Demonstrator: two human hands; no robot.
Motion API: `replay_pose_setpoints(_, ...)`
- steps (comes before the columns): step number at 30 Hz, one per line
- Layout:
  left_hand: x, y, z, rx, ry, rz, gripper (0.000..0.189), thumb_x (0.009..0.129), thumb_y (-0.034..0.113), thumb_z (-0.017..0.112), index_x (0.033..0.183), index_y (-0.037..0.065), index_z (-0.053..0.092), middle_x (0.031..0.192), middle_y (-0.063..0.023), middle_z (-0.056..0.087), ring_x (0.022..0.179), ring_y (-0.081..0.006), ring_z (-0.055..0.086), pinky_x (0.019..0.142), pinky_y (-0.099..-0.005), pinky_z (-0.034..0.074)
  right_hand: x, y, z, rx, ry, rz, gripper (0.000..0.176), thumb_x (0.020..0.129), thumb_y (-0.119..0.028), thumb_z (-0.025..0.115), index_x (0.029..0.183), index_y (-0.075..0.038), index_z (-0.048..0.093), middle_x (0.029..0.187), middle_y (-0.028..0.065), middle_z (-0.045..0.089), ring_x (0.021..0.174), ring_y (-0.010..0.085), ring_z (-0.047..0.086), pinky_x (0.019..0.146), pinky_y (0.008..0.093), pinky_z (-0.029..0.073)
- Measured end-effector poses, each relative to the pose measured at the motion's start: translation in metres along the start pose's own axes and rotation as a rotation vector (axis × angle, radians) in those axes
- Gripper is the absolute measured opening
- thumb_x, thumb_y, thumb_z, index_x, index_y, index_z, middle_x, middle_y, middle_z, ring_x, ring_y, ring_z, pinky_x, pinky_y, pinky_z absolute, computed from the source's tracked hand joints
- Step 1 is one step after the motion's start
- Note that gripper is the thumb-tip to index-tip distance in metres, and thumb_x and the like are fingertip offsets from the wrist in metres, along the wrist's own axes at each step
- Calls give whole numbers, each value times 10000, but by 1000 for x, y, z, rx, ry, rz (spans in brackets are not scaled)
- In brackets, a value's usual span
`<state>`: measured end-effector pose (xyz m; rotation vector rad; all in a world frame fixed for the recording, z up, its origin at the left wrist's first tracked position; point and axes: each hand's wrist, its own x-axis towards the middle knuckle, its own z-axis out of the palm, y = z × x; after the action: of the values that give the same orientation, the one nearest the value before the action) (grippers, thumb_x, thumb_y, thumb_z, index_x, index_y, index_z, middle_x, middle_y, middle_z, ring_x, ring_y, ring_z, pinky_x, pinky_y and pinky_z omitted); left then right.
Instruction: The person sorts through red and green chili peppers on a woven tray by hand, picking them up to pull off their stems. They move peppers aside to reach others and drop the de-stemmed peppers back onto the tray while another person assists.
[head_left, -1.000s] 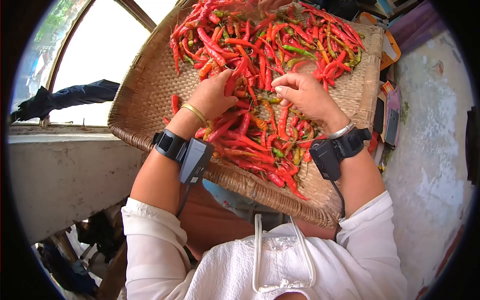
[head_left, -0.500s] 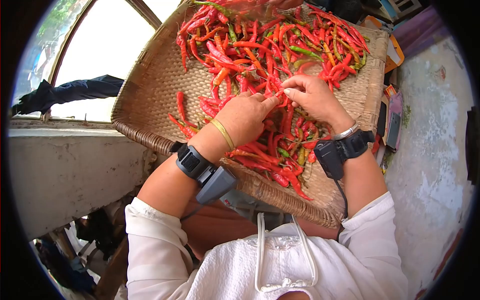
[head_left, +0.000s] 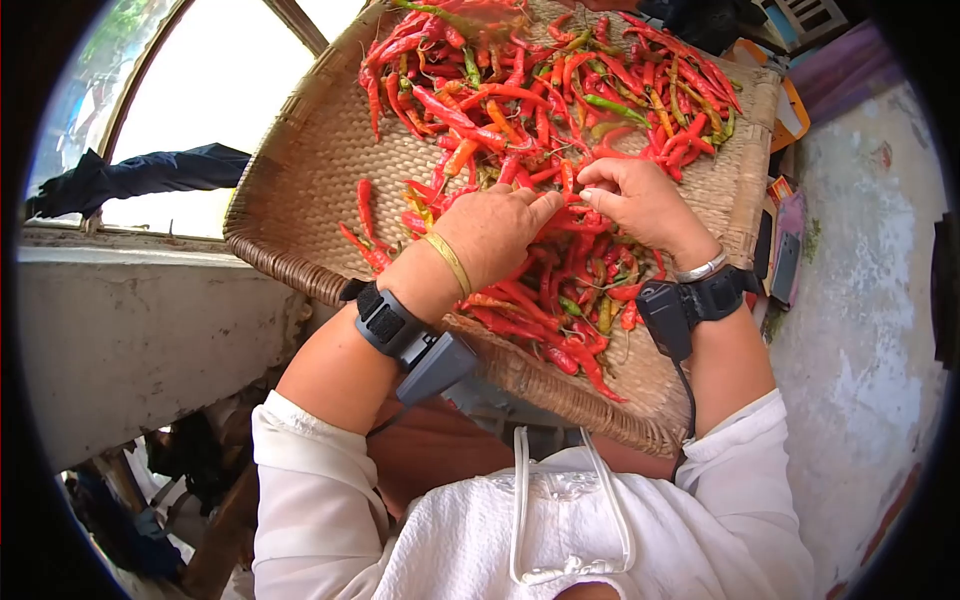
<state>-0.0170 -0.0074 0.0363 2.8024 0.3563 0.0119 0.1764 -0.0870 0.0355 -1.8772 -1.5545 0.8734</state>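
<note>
Many red chili peppers [head_left: 470,120], with some green and orange ones among them, lie in a large woven basket tray [head_left: 300,215]. My left hand [head_left: 490,235] is over the middle of the heap, its fingers closed on a red chili pepper [head_left: 572,198] that shows at the thumb tip. Close by on the right, my right hand [head_left: 645,205] has thumb and forefinger pinched together near that pepper's end. Whatever lies in this pinch is too small to make out. Below the hands, a nearer pile of peppers [head_left: 540,320] reaches toward the tray's front rim.
The tray rests over my lap. A window with a dark folded umbrella [head_left: 175,180] on its sill is at the left, above a pale wall [head_left: 150,350]. Boxes and a grey device [head_left: 787,260] stand beside the tray's right edge, near a worn wall [head_left: 860,300].
My right hand has shifted slightly right and down, so the gap between my hands is wider. My left hand has hardly moved. Some peppers near the fingers lie differently.
</note>
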Motion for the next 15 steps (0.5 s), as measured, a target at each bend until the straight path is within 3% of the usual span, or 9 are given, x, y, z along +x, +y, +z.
replay_pose_setpoints(2,-4,-11,-9,-12,-24,-96,578,640,122,649,1186,74,467,981,-125,558,934,-289,543,789,-372,463,-1,1,1,-12,-9,5,210,751,-207,599,888,-50,623,834,149,626,782,287,602,692,366,458)
replay_pose_setpoints(4,-7,-19,-22,3,-69,-175,552,648,91,633,1174,58,472,953,-147,563,913,-314,543,783,-398,453,-2,0,3,-221,-88,18,202,753,-212,597,878,-55,618,852,152,624,810,303,596,711,387,456)
replay_pose_setpoints(9,-12,-50,-20,-146,35,-95,471,668,76,628,1123,28,512,961,-161,569,907,-329,543,792,-384,452,-5,-2,11,-400,-159,-32,285,733,-229,628,969,-76,581,863,174,617,875,337,582,757,442,450)
replay_pose_setpoints(13,-10,-63,-17,-228,98,-96,413,686,72,617,1087,17,535,946,-170,578,878,-334,555,794,-379,451,-4,4,13,-389,-144,-69,281,721,-206,640,959,-69,581,860,173,617,864,342,583,750,434,454)
replay_pose_setpoints(15,-7,-68,-15,-194,96,-181,288,705,124,598,982,46,584,919,-167,586,867,-332,560,768,-404,451,-3,9,18,-402,-91,-140,268,705,-181,651,935,-60,581,841,167,616,837,338,584,739,430,458)
